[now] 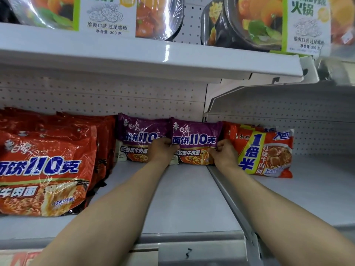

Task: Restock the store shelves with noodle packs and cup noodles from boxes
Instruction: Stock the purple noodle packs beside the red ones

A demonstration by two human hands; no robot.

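A purple noodle pack (194,140) stands upright at the back of the white shelf (184,198), against the pegboard. My left hand (161,152) grips its left edge and my right hand (224,153) pinches its right edge. A second purple noodle pack (135,138) stands just to its left, partly hidden behind my left hand. Both forearms reach in from the shelf's front.
Red noodle packs (46,169) are stacked in rows on the left of the shelf. Orange-red noodle packs (263,150) stand on the adjoining shelf at right. An upper shelf (153,54) overhead carries hotpot trays (259,22). Bare shelf surface lies in front of the purple packs.
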